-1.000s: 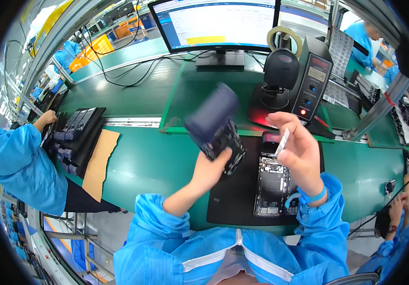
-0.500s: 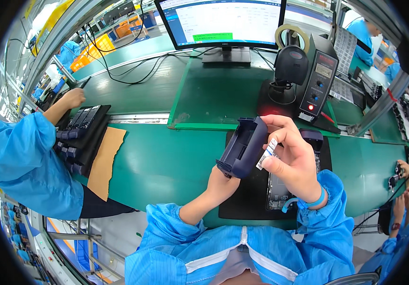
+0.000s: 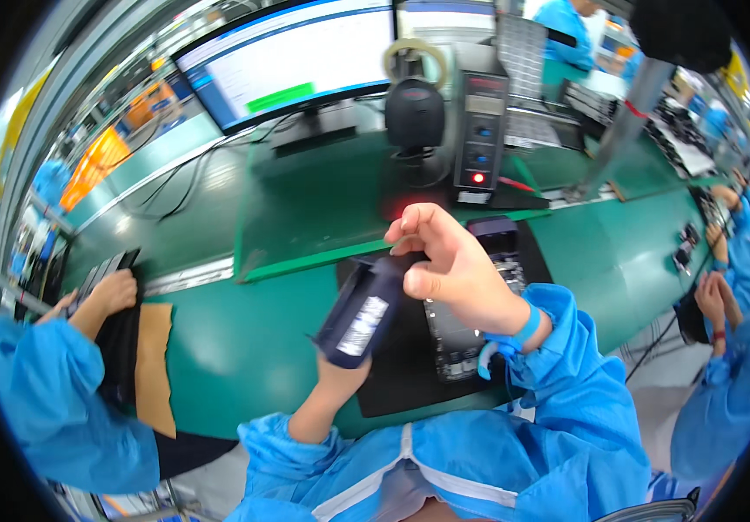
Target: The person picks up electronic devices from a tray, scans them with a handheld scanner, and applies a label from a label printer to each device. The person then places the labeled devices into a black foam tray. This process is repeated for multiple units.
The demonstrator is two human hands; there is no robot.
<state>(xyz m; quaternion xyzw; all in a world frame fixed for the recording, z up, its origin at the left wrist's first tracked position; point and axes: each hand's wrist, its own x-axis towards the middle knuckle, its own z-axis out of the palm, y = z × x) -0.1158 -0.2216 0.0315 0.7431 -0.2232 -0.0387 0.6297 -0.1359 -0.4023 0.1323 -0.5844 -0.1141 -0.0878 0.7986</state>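
Observation:
My left hand (image 3: 340,374) grips a dark navy plastic housing (image 3: 340,315) from below, its fingers mostly hidden behind it. A white printed label (image 3: 363,326) lies on the housing's outer face. Over the housing's upper end is my right hand (image 3: 444,261), thumb and fingers apart and holding nothing. Whether its thumb touches the housing I cannot tell. Beneath my right forearm, a flat black device with a bare circuit board (image 3: 455,352) lies on a black mat (image 3: 392,383). A dark purple housing part (image 3: 492,228) is at its far end.
A handheld scanner (image 3: 415,115) on a stand, a tape roll (image 3: 416,63) and a black control box (image 3: 481,130) stand behind the mat. The monitor (image 3: 305,56) is at the back. Brown cardboard (image 3: 155,370) lies left, beside a co-worker's hand (image 3: 114,291). Other people work at right.
The white label has passed from my right hand's fingers onto the housing. The housing has turned its outer face up, and my right hand's fingers have parted. The whole view has swung.

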